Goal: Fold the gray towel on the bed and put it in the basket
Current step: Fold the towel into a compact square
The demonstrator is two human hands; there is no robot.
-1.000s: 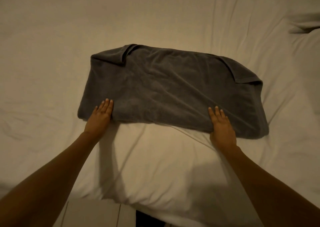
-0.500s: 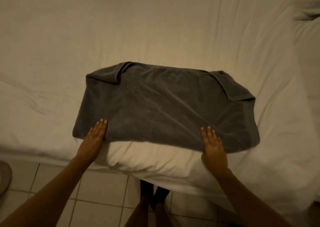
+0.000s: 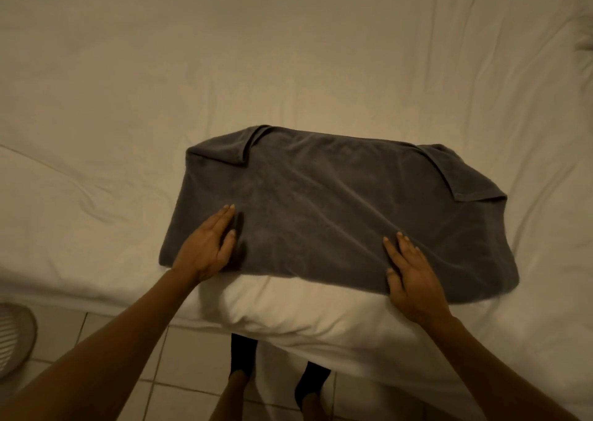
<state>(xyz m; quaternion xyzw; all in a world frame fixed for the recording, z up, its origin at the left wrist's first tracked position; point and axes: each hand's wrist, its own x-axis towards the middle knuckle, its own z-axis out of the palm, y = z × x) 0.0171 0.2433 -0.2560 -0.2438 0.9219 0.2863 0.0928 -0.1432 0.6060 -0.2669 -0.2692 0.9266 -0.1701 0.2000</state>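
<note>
Since a moment ago your left hand [image 3: 205, 247] has turned from lying flat on the gray towel [image 3: 337, 209] to standing half on edge, fingers together and the thumb dropped toward the cloth, as if setting a crease line near the left end. Your right hand [image 3: 412, 279] has crept a little further onto the near edge and lies flat, fingers spread loosely, gripping nothing; it likely pins the cloth so it cannot slide. Neither hand has closed on the towel.

The towel lies folded into a long band across the bed [image 3: 288, 67], close to the near edge, where you can reach both ends. Its two far corners are flipped over, so it is not yet neat. At the far left of the floor sits a pale slatted object [image 3: 12, 337] that may be the basket, though I cannot tell.
</note>
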